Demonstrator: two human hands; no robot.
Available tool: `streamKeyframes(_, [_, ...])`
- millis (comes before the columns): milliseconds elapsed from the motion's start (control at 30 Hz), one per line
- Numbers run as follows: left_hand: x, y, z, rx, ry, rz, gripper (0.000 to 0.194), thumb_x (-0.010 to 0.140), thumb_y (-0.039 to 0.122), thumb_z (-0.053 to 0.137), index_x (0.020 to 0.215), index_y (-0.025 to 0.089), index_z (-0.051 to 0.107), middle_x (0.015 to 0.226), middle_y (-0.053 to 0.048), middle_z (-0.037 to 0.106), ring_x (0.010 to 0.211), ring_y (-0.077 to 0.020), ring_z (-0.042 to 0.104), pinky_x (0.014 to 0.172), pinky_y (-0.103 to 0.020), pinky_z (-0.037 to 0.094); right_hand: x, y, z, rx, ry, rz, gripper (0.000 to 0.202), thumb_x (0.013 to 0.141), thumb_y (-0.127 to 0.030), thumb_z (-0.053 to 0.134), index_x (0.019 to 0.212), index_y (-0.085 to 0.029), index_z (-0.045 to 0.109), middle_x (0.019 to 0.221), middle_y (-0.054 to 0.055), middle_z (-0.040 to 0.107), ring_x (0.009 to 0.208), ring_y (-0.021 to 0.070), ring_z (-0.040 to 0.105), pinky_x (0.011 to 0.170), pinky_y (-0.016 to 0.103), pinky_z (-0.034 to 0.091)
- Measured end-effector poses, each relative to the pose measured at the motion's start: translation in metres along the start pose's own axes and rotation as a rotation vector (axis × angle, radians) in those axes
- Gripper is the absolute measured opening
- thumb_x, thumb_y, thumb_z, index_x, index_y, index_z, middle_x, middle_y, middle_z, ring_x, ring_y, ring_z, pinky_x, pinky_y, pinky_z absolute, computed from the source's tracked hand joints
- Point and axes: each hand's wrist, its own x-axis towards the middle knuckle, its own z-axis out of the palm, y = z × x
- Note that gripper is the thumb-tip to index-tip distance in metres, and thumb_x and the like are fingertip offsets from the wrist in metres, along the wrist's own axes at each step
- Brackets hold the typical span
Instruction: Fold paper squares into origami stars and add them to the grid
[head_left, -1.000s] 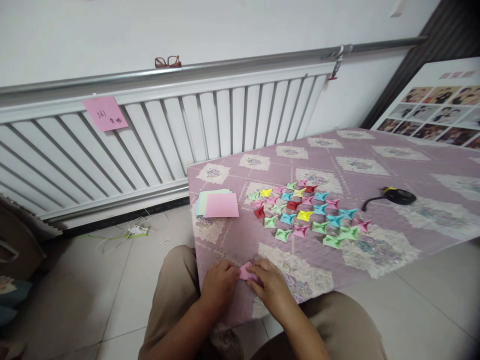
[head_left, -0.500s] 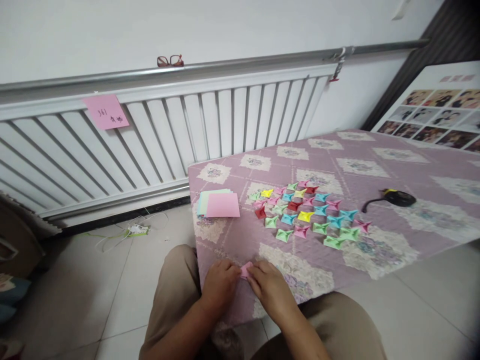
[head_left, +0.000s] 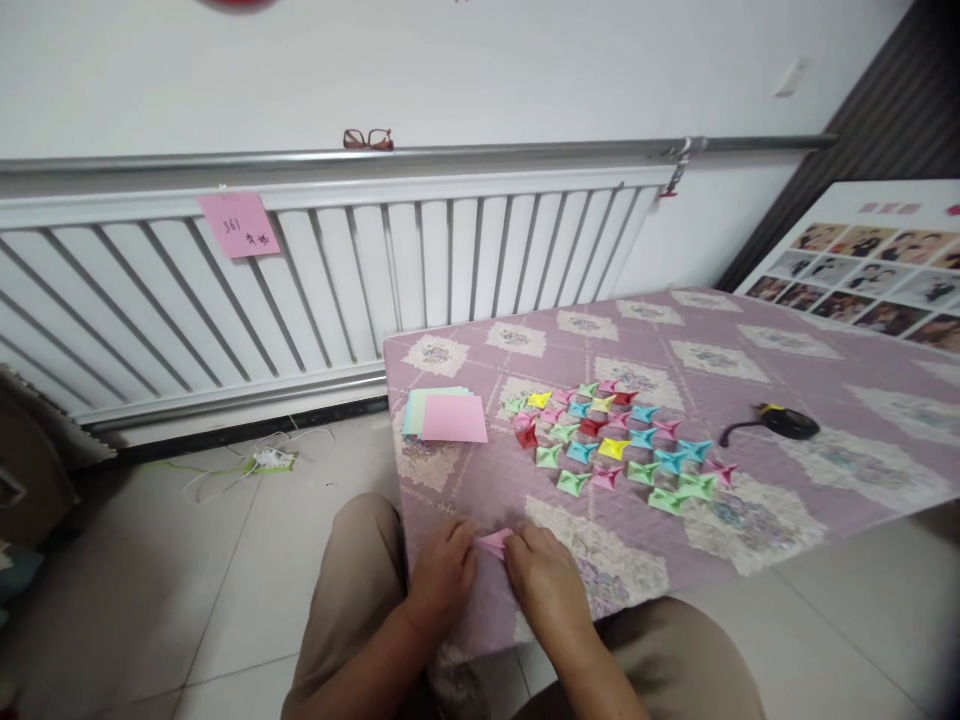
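Observation:
A small folded piece of pink paper (head_left: 493, 542) lies at the table's near edge, between my two hands. My left hand (head_left: 444, 565) is closed at its left tip, fingers bent together. From the other side, my right hand (head_left: 546, 570) grips the paper's right end, covering part of it. Beyond the hands, to the left, sits a stack of square coloured paper (head_left: 454, 418) with a pink sheet on top. Several folded paper figures (head_left: 615, 448) in green, pink, blue, yellow and red stand in loose rows on the table.
A patterned mauve cloth covers the table (head_left: 457, 500). A black object with a cord-like tail (head_left: 787, 422) lies to the right. Behind stands a white radiator (head_left: 480, 250) with a pink note (head_left: 238, 224); glasses (head_left: 367, 139) rest on the pipe. A photo board (head_left: 862, 250) leans at right.
The head view has tilted up and shifted slightly. The pink paper now shows as a longer pointed shape, and my hands sit a little farther apart around it.

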Motion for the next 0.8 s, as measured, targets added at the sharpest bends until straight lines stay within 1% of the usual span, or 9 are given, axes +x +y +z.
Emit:
streamKeyframes(67, [-0.005, -0.003, 0.0, -0.047, 0.076, 0.018, 0.037, 0.086, 0.012, 0.043, 0.12, 0.021, 0.053, 0.118, -0.007, 0.056, 0.112, -0.0189, 0.05, 0.099, -0.037, 0.042, 0.002, 0.0, -0.003, 0.05, 0.035, 0.038, 0.015, 0.088, -0.018, 0.052, 0.076, -0.021, 0.061, 0.078, 0.005, 0.06, 0.077, 0.02, 0.056, 0.07, 0.03, 0.041])
streamKeyframes(133, [-0.01, -0.004, 0.0, -0.062, 0.138, 0.067, 0.037, 0.087, 0.012, 0.041, 0.122, 0.019, 0.051, 0.12, -0.009, 0.054, 0.115, -0.0201, 0.049, 0.1, -0.04, 0.041, 0.002, -0.002, -0.007, 0.106, 0.051, 0.073, 0.019, 0.09, -0.019, 0.047, 0.076, -0.02, 0.06, 0.076, 0.005, 0.058, 0.074, 0.0183, 0.057, 0.069, 0.028, 0.041])
streamKeyframes(200, [-0.017, -0.002, 0.001, -0.057, 0.17, 0.133, 0.036, 0.086, 0.012, 0.041, 0.121, 0.019, 0.052, 0.118, -0.011, 0.054, 0.113, -0.0212, 0.05, 0.099, -0.041, 0.043, 0.002, -0.005, -0.012, 0.186, 0.053, 0.11, 0.021, 0.091, -0.02, 0.044, 0.076, -0.02, 0.058, 0.076, 0.004, 0.058, 0.07, 0.0167, 0.058, 0.065, 0.026, 0.041])
streamKeyframes(300, [-0.025, 0.005, -0.001, -0.008, 0.177, 0.239, 0.037, 0.086, 0.013, 0.043, 0.121, 0.019, 0.051, 0.114, -0.011, 0.056, 0.107, -0.0219, 0.053, 0.092, -0.04, 0.047, -0.001, -0.013, -0.018, 0.281, 0.052, 0.145, 0.02, 0.091, -0.023, 0.044, 0.075, -0.02, 0.057, 0.074, 0.003, 0.059, 0.067, 0.0164, 0.059, 0.062, 0.025, 0.041])
streamKeyframes(400, [-0.027, 0.014, -0.006, 0.081, 0.137, 0.306, 0.035, 0.086, 0.012, 0.044, 0.119, 0.02, 0.053, 0.11, -0.008, 0.059, 0.1, -0.0214, 0.055, 0.087, -0.037, 0.048, -0.005, -0.021, -0.022, 0.31, 0.042, 0.155, 0.018, 0.089, -0.023, 0.044, 0.076, -0.021, 0.056, 0.074, 0.003, 0.059, 0.068, 0.0173, 0.06, 0.062, 0.026, 0.041])
streamKeyframes(533, [-0.022, 0.019, -0.017, 0.222, 0.028, 0.274, 0.024, 0.089, 0.016, 0.047, 0.11, 0.023, 0.057, 0.102, -0.003, 0.061, 0.092, -0.0207, 0.055, 0.083, -0.037, 0.047, -0.007, -0.029, -0.024, 0.34, 0.043, 0.162, 0.019, 0.089, -0.023, 0.042, 0.075, -0.02, 0.055, 0.074, 0.003, 0.059, 0.068, 0.0183, 0.06, 0.062, 0.027, 0.041])
streamKeyframes(667, [-0.016, 0.02, -0.026, 0.334, -0.062, 0.278, 0.012, 0.091, 0.023, 0.049, 0.099, 0.02, 0.058, 0.097, -0.003, 0.06, 0.091, -0.0215, 0.054, 0.081, -0.037, 0.046, -0.009, -0.032, -0.025, 0.427, 0.069, 0.162, 0.021, 0.088, -0.024, 0.042, 0.071, -0.021, 0.053, 0.071, 0.003, 0.059, 0.068, 0.0182, 0.058, 0.063, 0.027, 0.04])
streamKeyframes(800, [-0.012, 0.022, -0.032, 0.41, -0.156, 0.337, 0.012, 0.093, 0.027, 0.047, 0.095, 0.02, 0.057, 0.094, -0.003, 0.061, 0.088, -0.0208, 0.055, 0.078, -0.036, 0.045, -0.01, -0.034, -0.027, 0.51, 0.077, 0.188, 0.02, 0.086, -0.025, 0.043, 0.068, -0.022, 0.051, 0.068, 0.001, 0.057, 0.066, 0.0173, 0.056, 0.061, 0.026, 0.039])
